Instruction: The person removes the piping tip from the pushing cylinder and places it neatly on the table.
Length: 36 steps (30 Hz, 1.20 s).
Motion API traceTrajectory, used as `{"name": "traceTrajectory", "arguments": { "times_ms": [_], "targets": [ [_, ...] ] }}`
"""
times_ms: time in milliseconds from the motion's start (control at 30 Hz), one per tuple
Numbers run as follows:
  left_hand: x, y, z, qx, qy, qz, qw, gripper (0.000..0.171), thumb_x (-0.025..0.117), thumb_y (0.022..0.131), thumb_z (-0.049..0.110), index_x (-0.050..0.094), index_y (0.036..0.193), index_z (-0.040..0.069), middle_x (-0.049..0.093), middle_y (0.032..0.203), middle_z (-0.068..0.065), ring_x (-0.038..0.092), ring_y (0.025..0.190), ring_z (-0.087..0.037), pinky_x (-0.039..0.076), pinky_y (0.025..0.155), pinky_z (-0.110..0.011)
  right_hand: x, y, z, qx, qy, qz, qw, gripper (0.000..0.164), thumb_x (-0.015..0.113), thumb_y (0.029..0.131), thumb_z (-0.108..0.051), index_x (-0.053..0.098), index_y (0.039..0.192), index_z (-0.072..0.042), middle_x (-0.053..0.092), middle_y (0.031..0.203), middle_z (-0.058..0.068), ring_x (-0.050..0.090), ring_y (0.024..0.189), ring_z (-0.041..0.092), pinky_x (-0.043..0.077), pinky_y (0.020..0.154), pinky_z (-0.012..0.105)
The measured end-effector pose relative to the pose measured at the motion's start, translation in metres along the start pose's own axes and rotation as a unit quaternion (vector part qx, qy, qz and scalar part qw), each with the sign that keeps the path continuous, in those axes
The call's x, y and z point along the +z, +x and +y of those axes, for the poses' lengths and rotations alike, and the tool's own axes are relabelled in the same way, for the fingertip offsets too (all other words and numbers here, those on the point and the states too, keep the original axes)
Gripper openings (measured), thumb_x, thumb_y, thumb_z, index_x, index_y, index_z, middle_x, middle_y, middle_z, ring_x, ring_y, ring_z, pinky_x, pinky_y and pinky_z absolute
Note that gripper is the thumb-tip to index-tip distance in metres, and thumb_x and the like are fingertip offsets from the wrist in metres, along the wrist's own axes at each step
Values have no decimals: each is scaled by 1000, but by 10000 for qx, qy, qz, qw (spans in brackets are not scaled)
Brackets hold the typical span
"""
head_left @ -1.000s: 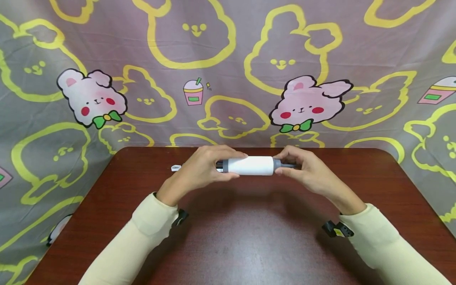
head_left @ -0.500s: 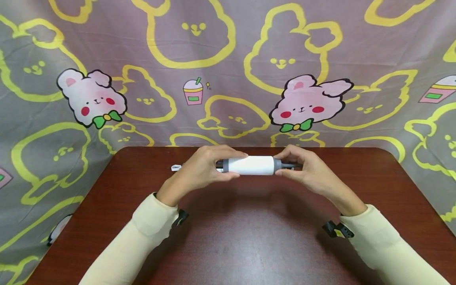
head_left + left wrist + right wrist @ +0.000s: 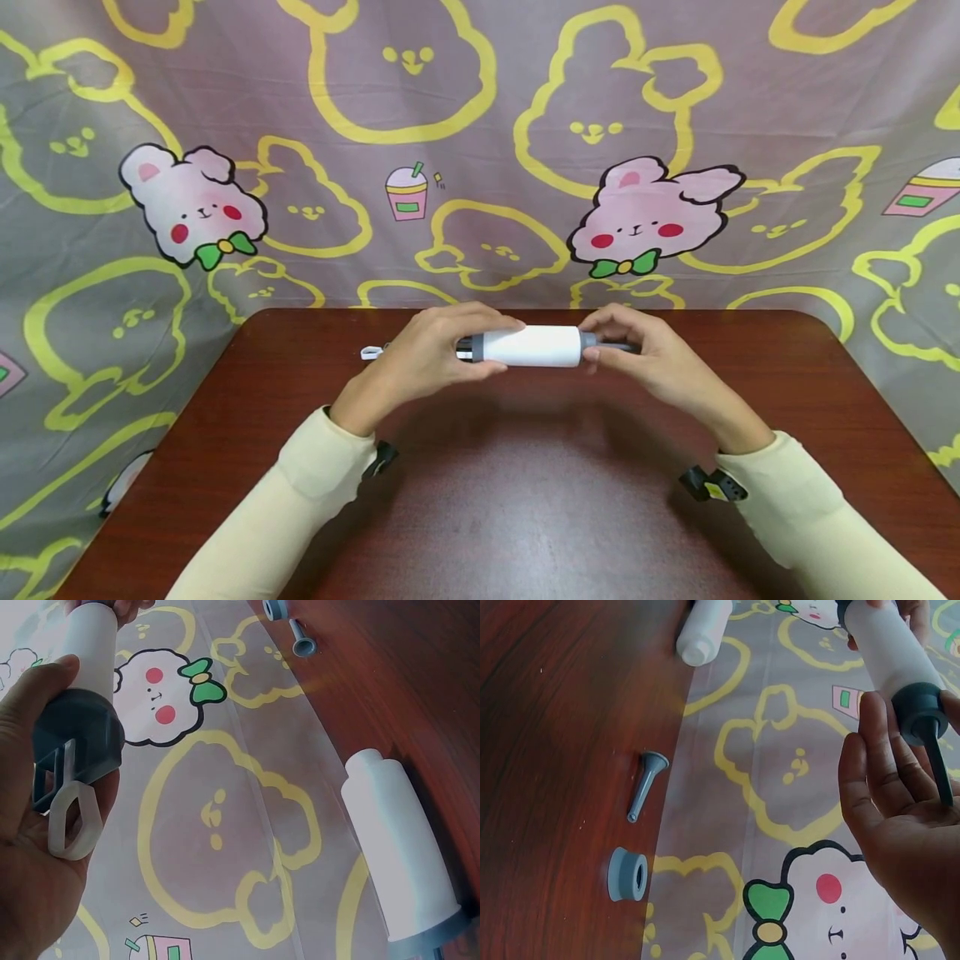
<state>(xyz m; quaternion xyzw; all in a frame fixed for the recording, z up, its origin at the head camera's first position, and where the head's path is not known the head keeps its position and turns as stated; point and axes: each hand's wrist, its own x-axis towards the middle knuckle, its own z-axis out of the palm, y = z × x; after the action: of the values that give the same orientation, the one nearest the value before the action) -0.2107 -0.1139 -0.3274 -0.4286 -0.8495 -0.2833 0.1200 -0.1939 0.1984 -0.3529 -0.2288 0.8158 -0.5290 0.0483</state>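
A white hand air pump (image 3: 532, 346) with grey ends is held level above the back of the table. My left hand (image 3: 438, 346) grips its left end, with thumb and fingers on the white barrel. In the left wrist view, its dark grey handle (image 3: 79, 739) and a pale loop (image 3: 75, 825) show near the palm. My right hand (image 3: 637, 342) holds the grey collar (image 3: 917, 709) at the other end between thumb and fingers. A thin grey nozzle (image 3: 935, 765) points from the collar into the right palm.
On the brown table (image 3: 517, 500) lies a second white barrel (image 3: 397, 847) with a grey end. A loose grey nozzle (image 3: 648, 786) and a grey ring cap (image 3: 627, 874) lie further right. A patterned cloth (image 3: 495, 150) hangs behind the table.
The pump has shifted slightly right and up. My right fingers have moved round the grey collar, with one fingertip now showing below the thumb. The left hand keeps its grip.
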Motion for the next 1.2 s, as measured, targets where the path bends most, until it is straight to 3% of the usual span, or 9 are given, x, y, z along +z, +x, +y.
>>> {"name": "traceTrajectory", "arguments": {
  "times_ms": [300,667,900,1200],
  "targets": [
    [0,1,-2,30,-141,24,9999,48,91,83,20,76,128,18,76,121,2,71,104,-14,58,87,-37,1,0,1,3,-376,76,9993,31,78,95,-16,64,123,-13,76,109,7,71,97,33,57,83,27],
    [-1,2,-1,-23,-168,-103,9998,46,90,84,21,75,128,19,77,121,4,70,103,-12,57,87,-36,2,-1,1,-178,-733,183,9970,31,80,93,-14,67,121,-15,73,113,4,70,98,22,57,83,26],
    [0,3,-2,-119,-230,-151,9996,47,90,85,22,75,129,18,77,121,3,70,103,-12,57,88,-36,3,-2,0,-237,-852,309,9956,35,82,90,-7,68,122,-15,68,114,3,68,98,23,57,83,25],
    [1,2,-3,-62,-306,-90,9995,48,90,84,22,75,129,19,77,121,5,70,103,-11,57,88,-35,2,-4,0,-92,-859,352,9956,39,84,90,-16,65,124,-17,70,119,4,69,106,23,56,88,25]
  ]
}}
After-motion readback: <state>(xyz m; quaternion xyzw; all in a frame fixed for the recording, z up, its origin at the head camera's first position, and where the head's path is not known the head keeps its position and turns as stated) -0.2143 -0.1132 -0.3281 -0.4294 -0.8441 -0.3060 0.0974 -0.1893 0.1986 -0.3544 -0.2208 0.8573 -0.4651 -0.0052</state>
